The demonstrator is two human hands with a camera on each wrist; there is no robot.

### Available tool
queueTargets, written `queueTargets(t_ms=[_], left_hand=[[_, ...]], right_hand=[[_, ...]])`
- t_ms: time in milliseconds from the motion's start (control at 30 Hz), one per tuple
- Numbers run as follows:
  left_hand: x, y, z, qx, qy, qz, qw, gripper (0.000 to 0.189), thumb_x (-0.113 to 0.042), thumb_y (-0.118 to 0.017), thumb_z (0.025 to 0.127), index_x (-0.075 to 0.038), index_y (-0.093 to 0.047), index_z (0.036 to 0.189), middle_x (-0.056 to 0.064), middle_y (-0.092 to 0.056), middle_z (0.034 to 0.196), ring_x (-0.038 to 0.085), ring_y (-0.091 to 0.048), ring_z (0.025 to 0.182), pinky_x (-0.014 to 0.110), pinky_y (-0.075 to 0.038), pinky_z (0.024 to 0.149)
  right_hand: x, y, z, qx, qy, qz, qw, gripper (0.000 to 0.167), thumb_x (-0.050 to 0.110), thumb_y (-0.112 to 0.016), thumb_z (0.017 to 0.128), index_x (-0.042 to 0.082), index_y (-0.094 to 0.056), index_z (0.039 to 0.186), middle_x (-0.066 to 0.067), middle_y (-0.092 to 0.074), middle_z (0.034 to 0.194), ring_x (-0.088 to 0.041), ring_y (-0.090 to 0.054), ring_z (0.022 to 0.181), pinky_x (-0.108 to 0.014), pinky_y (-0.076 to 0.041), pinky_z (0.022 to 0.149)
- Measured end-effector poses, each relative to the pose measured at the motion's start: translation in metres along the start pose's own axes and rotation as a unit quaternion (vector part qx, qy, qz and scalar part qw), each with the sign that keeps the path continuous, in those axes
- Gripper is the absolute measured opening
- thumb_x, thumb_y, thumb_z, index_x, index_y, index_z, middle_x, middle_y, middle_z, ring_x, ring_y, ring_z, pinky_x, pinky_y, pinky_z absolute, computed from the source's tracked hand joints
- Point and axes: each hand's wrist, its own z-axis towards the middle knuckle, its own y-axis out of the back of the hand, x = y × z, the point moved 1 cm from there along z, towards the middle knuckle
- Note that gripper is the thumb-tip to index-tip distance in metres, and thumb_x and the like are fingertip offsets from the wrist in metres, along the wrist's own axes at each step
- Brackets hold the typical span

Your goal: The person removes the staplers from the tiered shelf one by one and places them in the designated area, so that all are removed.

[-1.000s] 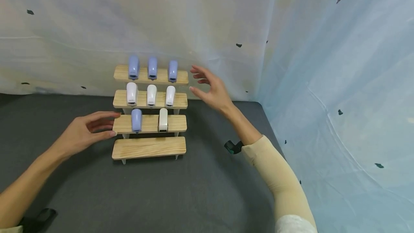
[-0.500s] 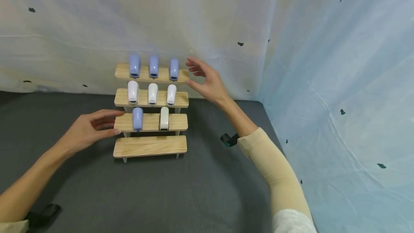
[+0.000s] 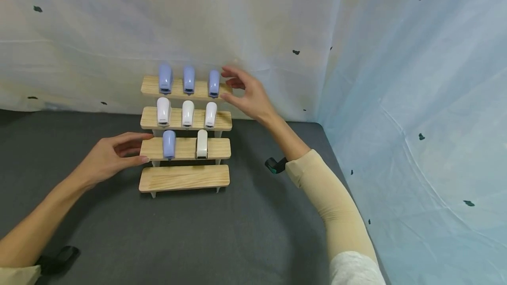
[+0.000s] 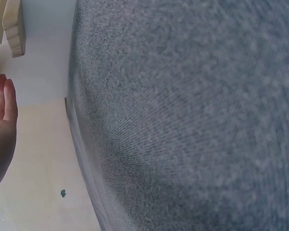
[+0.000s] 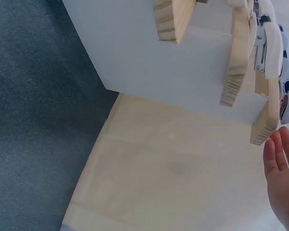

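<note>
A stepped wooden display rack (image 3: 184,177) carries blue and white staplers on its upper three tiers. My left hand (image 3: 112,155) is at the left end of the third tier down, thumb near its front edge and fingers near its back edge. In the left wrist view, fairly straight fingers (image 4: 8,103) meet a wooden shelf end. My right hand (image 3: 249,96) reaches to the right end of the top tier, thumb and fingers apart, close beside the rightmost blue stapler (image 3: 214,83). The right wrist view has its fingertips (image 5: 274,142) at the top shelf's end, below a stapler.
White staplers (image 3: 188,113) line the second tier. A blue stapler (image 3: 169,144) and an off-white stapler (image 3: 202,144) sit on the third. The rack stands on a dark grey tabletop (image 3: 190,232), near a pale curtain (image 3: 253,16); another curtain (image 3: 396,144) hangs at right.
My right hand has moved left and slightly up, from beside the rack to the top tier's right end near the stapler. The left hand stays at the third tier; the staplers keep their places.
</note>
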Motion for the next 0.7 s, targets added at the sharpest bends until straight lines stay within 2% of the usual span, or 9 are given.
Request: queueTargets(t_ms=[133, 233, 367, 467, 567, 700], left_hand=[[-0.001, 0.0, 0.0, 0.004, -0.005, -0.013, 0.9999, 0.055, -0.011, -0.076, 0.089, -0.011, -0.056, 0.14, -0.001, -0.054, 0.137, -0.007, -0.056, 0.112, 0.013, -0.048, 0.085], [-0.001, 0.0, 0.001, 0.006, -0.008, -0.021, 0.9997, 0.054, -0.009, -0.076, 0.089, -0.009, -0.056, 0.14, -0.004, -0.055, 0.135, -0.007, -0.056, 0.113, 0.013, -0.048, 0.086], [-0.001, 0.0, 0.001, 0.005, -0.008, -0.026, 0.9996, 0.055, -0.008, -0.076, 0.089, -0.007, -0.055, 0.14, -0.001, -0.056, 0.136, -0.006, -0.057, 0.112, 0.014, -0.048, 0.085], [0.0, -0.001, 0.001, 0.008, -0.011, -0.034, 0.9993, 0.056, -0.007, -0.076, 0.088, -0.005, -0.054, 0.14, 0.0, -0.056, 0.137, -0.006, -0.057, 0.113, 0.014, -0.048, 0.085], [0.0, -0.001, -0.001, 0.012, -0.018, -0.039, 0.999, 0.057, -0.006, -0.076, 0.088, -0.003, -0.053, 0.14, -0.005, -0.057, 0.136, -0.005, -0.057, 0.113, 0.013, -0.048, 0.084], [0.001, -0.002, -0.003, 0.005, -0.01, -0.04, 0.9992, 0.057, -0.005, -0.076, 0.088, -0.004, -0.054, 0.14, -0.012, -0.057, 0.132, -0.005, -0.058, 0.111, 0.014, -0.049, 0.083]], right_hand=[[-0.001, -0.001, 0.003, 0.007, -0.008, -0.003, 0.9999, 0.059, -0.005, -0.074, 0.085, -0.014, -0.047, 0.137, -0.03, -0.056, 0.13, -0.044, -0.056, 0.115, -0.051, -0.042, 0.101], [-0.014, -0.003, 0.007, 0.009, -0.012, -0.006, 0.9999, 0.062, -0.002, -0.076, 0.085, -0.01, -0.048, 0.139, -0.027, -0.056, 0.132, -0.041, -0.057, 0.114, -0.049, -0.042, 0.101], [-0.033, -0.005, 0.013, 0.015, -0.017, -0.019, 0.9996, 0.064, 0.004, -0.079, 0.084, -0.004, -0.05, 0.14, -0.019, -0.058, 0.133, -0.031, -0.06, 0.112, -0.039, -0.045, 0.1], [-0.038, -0.006, 0.015, 0.026, -0.024, -0.028, 0.999, 0.065, 0.009, -0.08, 0.084, 0.0, -0.051, 0.141, -0.015, -0.058, 0.134, -0.024, -0.062, 0.111, -0.03, -0.045, 0.098], [-0.038, -0.006, 0.016, 0.038, -0.033, -0.029, 0.9983, 0.066, 0.013, -0.08, 0.085, 0.002, -0.05, 0.143, -0.012, -0.058, 0.136, -0.02, -0.063, 0.11, -0.026, -0.044, 0.097], [-0.038, -0.008, 0.017, 0.045, -0.038, -0.038, 0.9975, 0.068, 0.016, -0.08, 0.085, 0.003, -0.049, 0.144, -0.012, -0.058, 0.135, -0.017, -0.063, 0.108, -0.024, -0.044, 0.095]])
